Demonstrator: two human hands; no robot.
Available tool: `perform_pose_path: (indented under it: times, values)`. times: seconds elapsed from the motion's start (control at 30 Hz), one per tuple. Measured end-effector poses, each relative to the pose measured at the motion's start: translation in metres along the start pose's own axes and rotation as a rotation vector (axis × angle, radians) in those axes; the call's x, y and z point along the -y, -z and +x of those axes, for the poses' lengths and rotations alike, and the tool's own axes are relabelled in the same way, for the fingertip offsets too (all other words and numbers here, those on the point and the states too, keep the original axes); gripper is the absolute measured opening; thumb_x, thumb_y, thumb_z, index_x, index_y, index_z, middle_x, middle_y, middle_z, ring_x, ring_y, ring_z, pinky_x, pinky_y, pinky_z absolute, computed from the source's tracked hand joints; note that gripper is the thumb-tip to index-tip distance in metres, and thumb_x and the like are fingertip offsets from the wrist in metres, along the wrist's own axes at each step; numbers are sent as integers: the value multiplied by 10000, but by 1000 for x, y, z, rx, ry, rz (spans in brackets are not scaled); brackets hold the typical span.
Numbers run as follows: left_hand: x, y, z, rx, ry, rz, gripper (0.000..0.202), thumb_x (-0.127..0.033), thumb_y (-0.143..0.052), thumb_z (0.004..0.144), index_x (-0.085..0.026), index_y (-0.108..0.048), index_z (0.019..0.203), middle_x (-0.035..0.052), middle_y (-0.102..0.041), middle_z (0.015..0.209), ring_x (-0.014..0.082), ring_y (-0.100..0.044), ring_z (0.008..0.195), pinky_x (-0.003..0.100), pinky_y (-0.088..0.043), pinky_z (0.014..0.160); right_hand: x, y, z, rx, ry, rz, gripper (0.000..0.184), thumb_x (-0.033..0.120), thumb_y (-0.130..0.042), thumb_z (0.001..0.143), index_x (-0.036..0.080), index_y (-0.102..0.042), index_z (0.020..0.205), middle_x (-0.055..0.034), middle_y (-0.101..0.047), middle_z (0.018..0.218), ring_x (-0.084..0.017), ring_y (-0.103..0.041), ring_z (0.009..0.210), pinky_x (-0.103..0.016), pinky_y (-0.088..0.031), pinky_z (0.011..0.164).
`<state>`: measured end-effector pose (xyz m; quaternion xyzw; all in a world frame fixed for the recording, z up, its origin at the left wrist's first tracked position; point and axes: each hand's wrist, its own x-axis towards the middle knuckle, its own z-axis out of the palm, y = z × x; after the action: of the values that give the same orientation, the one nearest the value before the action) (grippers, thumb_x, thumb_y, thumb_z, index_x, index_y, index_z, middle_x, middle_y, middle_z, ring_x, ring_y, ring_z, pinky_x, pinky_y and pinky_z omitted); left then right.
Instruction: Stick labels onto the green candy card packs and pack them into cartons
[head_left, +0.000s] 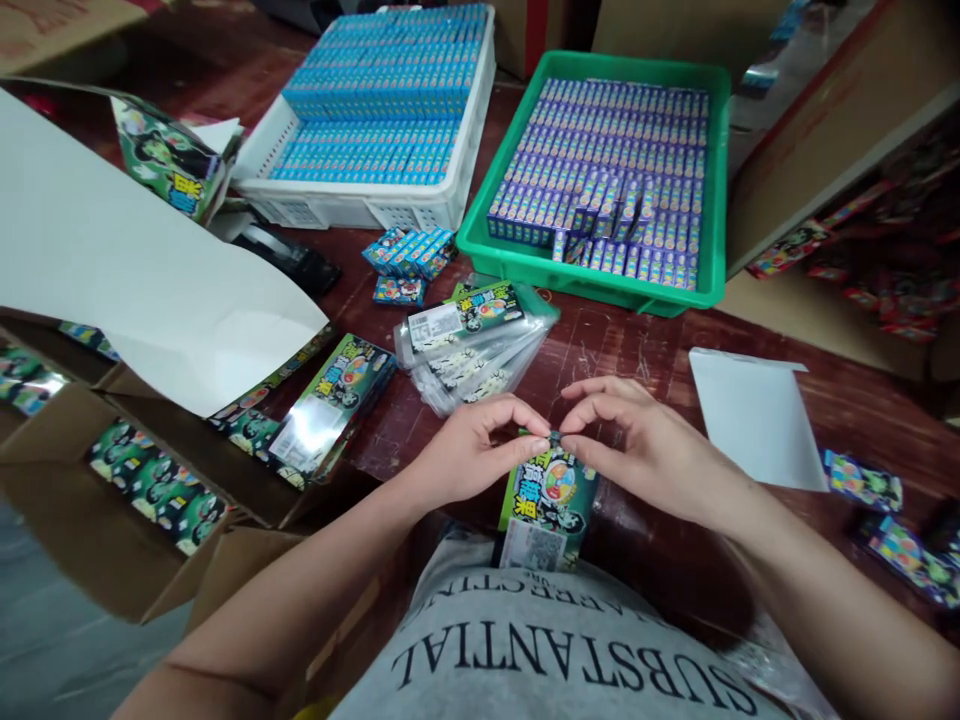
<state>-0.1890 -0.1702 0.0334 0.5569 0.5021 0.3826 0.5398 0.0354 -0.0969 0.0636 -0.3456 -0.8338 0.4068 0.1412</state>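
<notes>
Green candy box (553, 500), extending from the fingertips (537, 443) toward the grey shirt (555, 655); left hand (480, 450) and right hand (637, 440) pinch its far edge, thumbs opposing forefingers.

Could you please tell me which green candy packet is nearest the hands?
The green candy packet just before the grey shirt, with the left hand and right hand at its far end; the other packets lie farther left.

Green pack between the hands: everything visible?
The green pack is a printed, flat-faced package with blue and yellow characters, a round multicoloured emblem and a pale label at its near end. Card or film, can't tell. It sits face up close to the person's shirt, its support hidden. Fingertips of the left hand and right hand are at its far end; grip unclear.
</notes>
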Motion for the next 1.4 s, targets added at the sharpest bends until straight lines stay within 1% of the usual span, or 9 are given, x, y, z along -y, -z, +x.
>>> perform_pose_path:
  times: [0.2, 0.4, 0.6, 0.7, 0.8, 0.9, 1.03, 1.17, 1.4]
  values:
    - [6, 1, -23, -29, 57, -174, 273, -241, -674, 903, -191, -617, 1165, 104, -651, 1206, 220, -645, 1082, 362, -558, 872, -1, -19, 9, -97, 145, -202, 122, 305, -614, 951, 289, -635, 1070, -89, -595, 1209, -295, -571, 1182, -509, -517, 958]
    - [12, 8, -51, -319, -33, -187, 236, -216, -607, 946, -200, -624, 1180, 99, -652, 1232, 216, -614, 1183, 399, -483, 1062, 18, -43, 43, -37, 276, -361, 272, 484, -623, 949, 289, -679, 1131, -92, -647, 1224, -316, -600, 1133, -552, -523, 941]
    - [-5, 132, -69, -787, 120, 8, 435, -343, -693, 889, -185, -596, 1282, 60, -718, 1043, 176, -692, 844, 295, -582, 754, 12, -73, 124, -95, 321, -500, 706, 615, -540, 957, 174, -476, 1504, -167, -421, 1598, -367, -423, 1436, -573, -418, 1119]
    - [2, 199, -66, -702, 266, 142, 546, -423, -706, 842, -191, -612, 1327, 30, -732, 909, 181, -694, 752, 291, -572, 685, -16, -91, 159, -40, 390, -635, 737, 537, -609, 946, 67, -471, 1497, -223, -433, 1581, -393, -407, 1459, -603, -332, 1182]
    - [9, 227, -57, -582, 296, 399, 520, -462, -661, 852, -197, -652, 1300, 62, -745, 1007, 215, -711, 823, 358, -586, 782, -39, -98, 167, -10, 472, -653, 454, 361, -557, 1006, 111, -610, 1381, -185, -589, 1461, -349, -556, 1352, -566, -397, 1155]
    - [6, 210, -40, -588, 147, 838, 458, -408, -631, 883, -174, -661, 1275, 126, -670, 1263, 279, -658, 1128, 452, -499, 1042, -58, -91, 149, 4, 536, -629, 343, 156, -482, 1016, 165, -679, 1297, -120, -651, 1405, -281, -624, 1285, -471, -485, 1105]
    - [-6, 143, 7, -442, -55, 1031, 364, -318, -536, 976, -189, -609, 1309, 112, -610, 1352, 243, -556, 1299, 408, -403, 1151, -82, -76, 116, 27, 584, -585, 363, 109, -486, 1002, 176, -671, 1307, -104, -612, 1454, -268, -571, 1355, -470, -466, 1146]
    - [-7, 77, 69, -56, 130, 1101, 638, -395, -777, 813, -155, -556, 1362, 170, -553, 1403, 338, -527, 1317, 439, -418, 1114, -96, -63, 87, 63, 615, -515, 355, 139, -498, 1012, 234, -662, 1312, -42, -627, 1448, -207, -530, 1395, -430, -412, 1207]
    - [1, 43, 118, 6, 313, 1142, 568, -299, -816, 723, -127, -620, 1227, 211, -553, 1377, 399, -478, 1359, 498, -388, 1114, -106, -53, 58, -265, 257, -396, 299, 306, -501, 1020, 205, -643, 1264, -144, -620, 1356, -282, -587, 1286, -494, -519, 1087]
